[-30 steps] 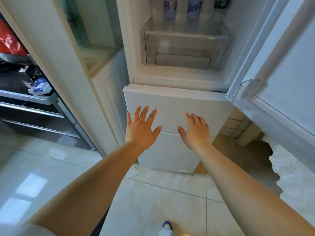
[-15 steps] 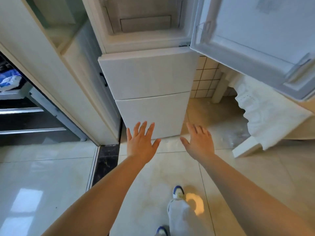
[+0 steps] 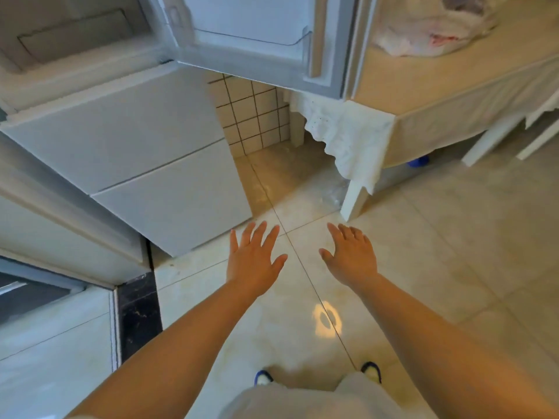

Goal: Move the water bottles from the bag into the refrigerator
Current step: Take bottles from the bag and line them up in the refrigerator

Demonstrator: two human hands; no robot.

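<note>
Left hand: held out over the floor, fingers straight and spread, nothing in it.
Right hand: just beside the left, fingers loosely straight, likewise carrying nothing.
Refrigerator: up and to the left of both hands; upper door swung wide open above and ahead of them, lower drawers shut.
Bag: crumpled white plastic far up and to the right of the right hand, lying on a cloth-covered table; well apart from either hand.
Water bottles: none visible; presumably inside the bag, contents too blurred to tell.
Step in hand: looks like the walk from refrigerator to bag for a load, both hands free.
Next move: calls for turning further right, reaching up over the table edge to the bag, parting its mouth with one hand and curling the other round a bottle.
Watch for: open door hanging just between hands and table; reach best kept clear of its corner.
</note>
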